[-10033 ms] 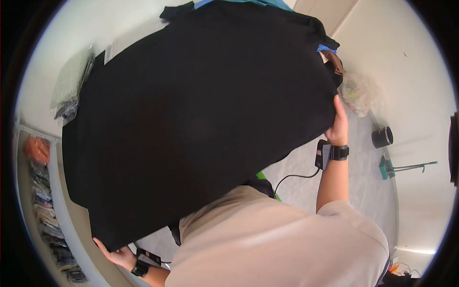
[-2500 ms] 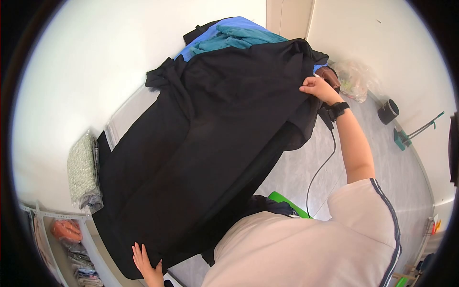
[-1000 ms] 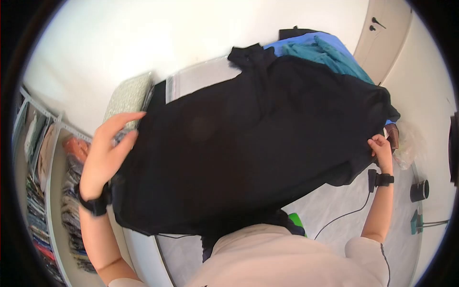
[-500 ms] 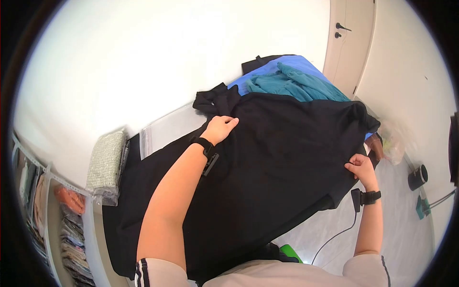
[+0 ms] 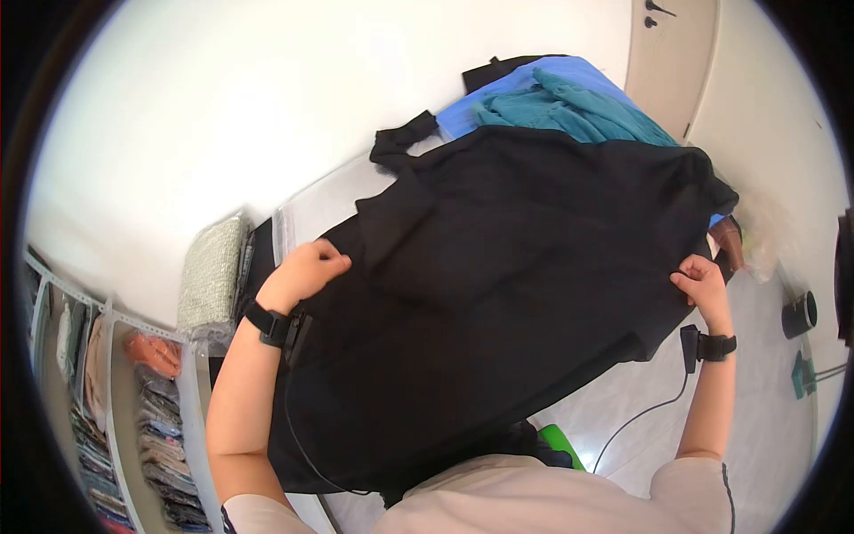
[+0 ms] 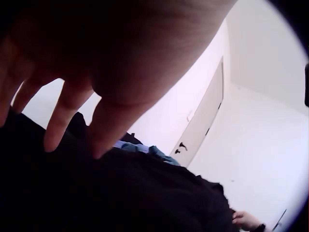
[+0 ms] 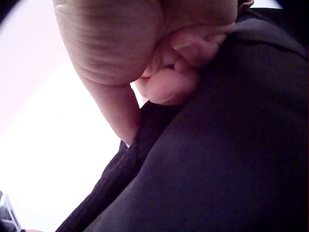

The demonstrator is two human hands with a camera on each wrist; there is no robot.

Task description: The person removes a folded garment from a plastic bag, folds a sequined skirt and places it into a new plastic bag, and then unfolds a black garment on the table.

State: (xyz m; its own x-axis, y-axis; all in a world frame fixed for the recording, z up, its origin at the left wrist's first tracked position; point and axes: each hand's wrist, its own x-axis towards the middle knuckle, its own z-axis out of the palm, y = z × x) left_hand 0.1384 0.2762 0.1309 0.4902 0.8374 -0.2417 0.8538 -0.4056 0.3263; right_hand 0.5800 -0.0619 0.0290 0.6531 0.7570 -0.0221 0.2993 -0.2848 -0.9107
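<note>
A wide black garment [image 5: 534,231] lies spread over the black table [image 5: 307,392] in front of me. At its right edge my right hand [image 5: 703,287] pinches the cloth; in the right wrist view the thumb and curled fingers [image 7: 171,87] grip its seamed border. My left hand [image 5: 307,271] hovers at the garment's left side, near a folded flap [image 5: 391,218]. The left wrist view shows the left fingers [image 6: 67,113] spread apart, pointing down at black cloth. A narrow black piece [image 5: 405,141] sticks out beyond the garment's far left edge.
Blue and teal clothes [image 5: 569,111] lie piled behind the garment. A clear plastic bag [image 5: 325,200] and a wrapped pale green knit [image 5: 212,271] lie along the wall. Shelves of bagged clothes [image 5: 165,445] stand at left. Cables [image 5: 640,402] hang from both wrist cameras.
Over the last half second my left hand has moved left from the garment's upper part, and a flap there now spreads leftward. My right hand keeps its pinch on the right edge.
</note>
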